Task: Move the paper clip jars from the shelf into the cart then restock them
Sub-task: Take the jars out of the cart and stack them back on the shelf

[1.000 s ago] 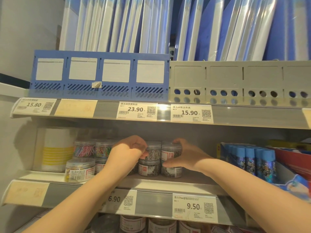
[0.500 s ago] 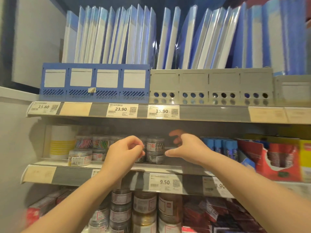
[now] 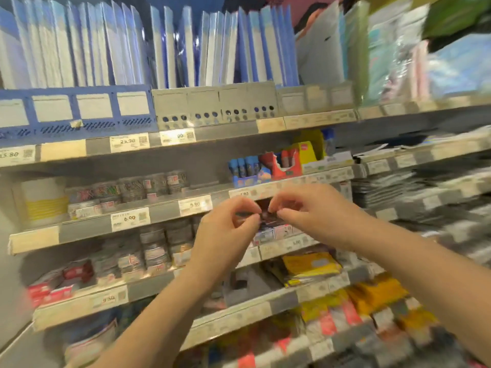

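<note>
Here, jars [image 3: 106, 192] (coloured clips inside) line the shelf [image 3: 79, 230].

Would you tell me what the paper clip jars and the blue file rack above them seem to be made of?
The jars look like clear glossy plastic: coloured clips show through the walls. The blue rack is likely moulded matt plastic, given its slotted vents.
</note>
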